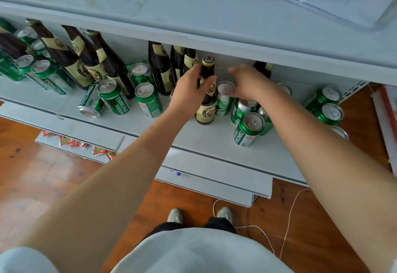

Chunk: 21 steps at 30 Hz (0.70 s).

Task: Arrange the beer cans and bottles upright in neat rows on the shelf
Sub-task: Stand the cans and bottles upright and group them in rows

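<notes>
Both hands reach in under the top board of a pale grey shelf (214, 141). The left hand (189, 92) is wrapped around the neck of a dark brown bottle (207, 98), thumb on one side and fingers on the other. That bottle stands upright near the front of the shelf, with its gold cap up and its round label facing out. The right hand (250, 83) is just beside it, above a silver-topped green can (224, 98) that stands touching the bottle. The hand is blurry, so it is hard to tell if its fingers are holding the can or only hovering over it.

More green cans (249, 129) stand in a loose bunch under the right arm, and the front one shows white letters on its side. Two more cans (328, 106) stand at the far right end of the shelf. To the left of the held bottle, three dark bottles (160, 68) stand at the back. Next come two upright cans (148, 100), and then one can lying on its side (90, 103) next to another upright one. At the far left, tall brown bottles (71, 55) and many cans stand close together.

Below the shelf is a brown wood floor (43, 176). The person's two pale shoes (175, 215) stand on it, and a thin white cord (287, 219) curls beside them.
</notes>
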### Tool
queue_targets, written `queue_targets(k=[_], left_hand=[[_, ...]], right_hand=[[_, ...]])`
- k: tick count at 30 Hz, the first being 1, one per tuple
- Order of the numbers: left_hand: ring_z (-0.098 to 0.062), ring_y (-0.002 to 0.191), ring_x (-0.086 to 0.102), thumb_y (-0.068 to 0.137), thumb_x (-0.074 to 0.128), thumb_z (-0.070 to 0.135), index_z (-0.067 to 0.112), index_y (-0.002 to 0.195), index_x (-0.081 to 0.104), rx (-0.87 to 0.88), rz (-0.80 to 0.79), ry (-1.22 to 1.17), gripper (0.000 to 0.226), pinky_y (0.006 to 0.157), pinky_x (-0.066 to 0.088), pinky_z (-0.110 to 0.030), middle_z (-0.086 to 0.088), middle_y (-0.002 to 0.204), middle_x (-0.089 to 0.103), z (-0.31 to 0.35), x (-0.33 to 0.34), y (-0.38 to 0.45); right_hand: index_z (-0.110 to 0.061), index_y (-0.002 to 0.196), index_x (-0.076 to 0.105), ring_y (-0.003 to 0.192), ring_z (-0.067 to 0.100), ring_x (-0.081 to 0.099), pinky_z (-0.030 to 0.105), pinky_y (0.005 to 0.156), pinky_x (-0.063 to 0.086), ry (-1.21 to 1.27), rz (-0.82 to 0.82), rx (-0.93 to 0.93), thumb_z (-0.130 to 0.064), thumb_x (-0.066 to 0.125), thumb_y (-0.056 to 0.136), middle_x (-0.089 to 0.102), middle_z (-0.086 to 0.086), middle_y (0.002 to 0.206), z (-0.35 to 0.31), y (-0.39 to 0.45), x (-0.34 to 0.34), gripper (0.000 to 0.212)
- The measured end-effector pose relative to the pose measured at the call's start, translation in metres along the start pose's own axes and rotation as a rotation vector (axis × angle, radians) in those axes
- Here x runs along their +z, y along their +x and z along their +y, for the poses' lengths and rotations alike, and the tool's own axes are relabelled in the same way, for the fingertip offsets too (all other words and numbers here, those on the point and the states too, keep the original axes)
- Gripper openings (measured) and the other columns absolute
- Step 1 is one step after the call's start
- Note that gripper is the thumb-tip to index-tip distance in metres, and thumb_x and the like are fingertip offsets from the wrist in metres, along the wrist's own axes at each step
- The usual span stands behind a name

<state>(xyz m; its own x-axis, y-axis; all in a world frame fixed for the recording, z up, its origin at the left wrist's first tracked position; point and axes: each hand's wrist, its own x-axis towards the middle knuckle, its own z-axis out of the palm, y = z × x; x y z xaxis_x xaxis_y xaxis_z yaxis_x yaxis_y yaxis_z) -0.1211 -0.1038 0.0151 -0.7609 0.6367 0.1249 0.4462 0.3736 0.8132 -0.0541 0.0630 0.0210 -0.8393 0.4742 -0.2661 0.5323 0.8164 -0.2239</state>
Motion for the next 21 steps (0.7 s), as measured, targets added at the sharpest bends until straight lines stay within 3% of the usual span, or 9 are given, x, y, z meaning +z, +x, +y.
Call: queue_targets(k=[2, 3, 6, 7, 9, 11, 14, 17, 21], left_hand=[[-0.015, 0.098, 0.062, 0.094, 0.061, 0.037, 0.015, 0.117, 0.06, 0.002, -0.017, 0.012, 0.032, 0.088, 0.052, -0.038, 0.0, 0.106, 0.067, 0.0, -0.002, -0.003], [-0.013, 0.104, 0.062, 0.093, 0.063, 0.035, 0.015, 0.123, 0.059, 0.003, -0.007, 0.007, 0.036, 0.092, 0.052, -0.034, 0.0, 0.113, 0.066, -0.001, -0.006, -0.008], [-0.008, 0.104, 0.063, 0.095, 0.06, 0.021, 0.014, 0.122, 0.062, 0.095, 0.127, -0.027, 0.028, 0.088, 0.054, -0.025, 0.002, 0.116, 0.063, -0.015, -0.028, -0.036], [-0.006, 0.098, 0.062, 0.096, 0.057, 0.016, 0.013, 0.116, 0.064, 0.117, 0.206, -0.023, 0.021, 0.081, 0.054, -0.02, 0.002, 0.111, 0.062, -0.022, -0.038, -0.048], [-0.003, 0.089, 0.059, 0.096, 0.054, 0.011, 0.014, 0.106, 0.063, 0.066, 0.394, -0.024, 0.014, 0.071, 0.049, -0.014, 0.005, 0.102, 0.06, -0.045, -0.062, -0.068], [-0.005, 0.084, 0.057, 0.095, 0.052, 0.013, 0.019, 0.102, 0.06, -0.068, 0.568, -0.028, 0.012, 0.068, 0.049, -0.021, 0.008, 0.099, 0.057, -0.077, -0.09, -0.081], [-0.015, 0.095, 0.055, 0.093, 0.054, 0.021, 0.019, 0.111, 0.056, -0.359, 0.706, 0.056, 0.018, 0.08, 0.05, -0.036, 0.001, 0.11, 0.054, -0.151, -0.138, -0.073], [-0.031, 0.124, 0.045, 0.09, 0.062, 0.037, 0.007, 0.134, 0.047, -0.6, 0.527, 0.18, 0.056, 0.1, 0.042, -0.041, -0.013, 0.134, 0.044, -0.218, -0.182, -0.047], [-0.037, 0.124, 0.049, 0.084, 0.06, 0.063, 0.003, 0.134, 0.046, -0.602, 0.089, 0.306, 0.079, 0.1, 0.041, -0.044, -0.019, 0.131, 0.05, -0.261, -0.204, -0.011]], right_hand=[[-0.004, 0.125, 0.057, 0.107, 0.036, 0.059, 0.042, 0.091, 0.05, 0.139, 0.241, 0.087, -0.019, 0.052, 0.095, 0.061, 0.018, 0.121, -0.006, -0.031, -0.017, 0.034], [0.001, 0.111, 0.062, 0.097, 0.037, 0.061, 0.043, 0.084, 0.051, 0.167, 0.391, 0.115, -0.017, 0.045, 0.096, 0.065, 0.02, 0.108, -0.013, -0.046, -0.023, 0.029], [0.002, 0.07, 0.059, 0.065, 0.032, 0.057, 0.036, 0.06, 0.045, 0.136, 1.114, 0.06, -0.003, 0.05, 0.081, 0.061, 0.02, 0.065, -0.036, -0.08, -0.026, 0.015], [0.0, 0.063, 0.056, 0.057, 0.03, 0.053, 0.034, 0.056, 0.041, 0.24, 1.252, 0.001, -0.001, 0.05, 0.079, 0.058, 0.017, 0.056, -0.048, -0.089, -0.022, 0.017], [-0.001, 0.069, 0.059, 0.049, 0.029, 0.051, 0.034, 0.052, 0.04, 0.466, 1.215, -0.196, -0.004, 0.049, 0.084, 0.062, 0.012, 0.06, -0.076, -0.099, -0.012, 0.019], [-0.004, 0.087, 0.065, 0.056, 0.025, 0.057, 0.036, 0.053, 0.045, 0.549, 1.093, -0.354, -0.002, 0.05, 0.086, 0.068, 0.005, 0.078, -0.11, -0.102, 0.004, 0.015], [-0.009, 0.103, 0.065, 0.072, 0.019, 0.062, 0.035, 0.06, 0.051, 0.555, 0.891, -0.438, -0.007, 0.051, 0.087, 0.068, 0.0, 0.093, -0.173, -0.091, 0.035, 0.021], [-0.013, 0.117, 0.062, 0.094, 0.019, 0.063, 0.037, 0.077, 0.053, 0.518, 0.679, -0.409, -0.017, 0.05, 0.09, 0.066, 0.001, 0.107, -0.232, -0.06, 0.078, 0.03], [-0.012, 0.123, 0.06, 0.105, 0.02, 0.06, 0.035, 0.085, 0.05, 0.518, 0.551, -0.263, -0.018, 0.052, 0.093, 0.064, 0.004, 0.117, -0.3, -0.024, 0.12, 0.032]])
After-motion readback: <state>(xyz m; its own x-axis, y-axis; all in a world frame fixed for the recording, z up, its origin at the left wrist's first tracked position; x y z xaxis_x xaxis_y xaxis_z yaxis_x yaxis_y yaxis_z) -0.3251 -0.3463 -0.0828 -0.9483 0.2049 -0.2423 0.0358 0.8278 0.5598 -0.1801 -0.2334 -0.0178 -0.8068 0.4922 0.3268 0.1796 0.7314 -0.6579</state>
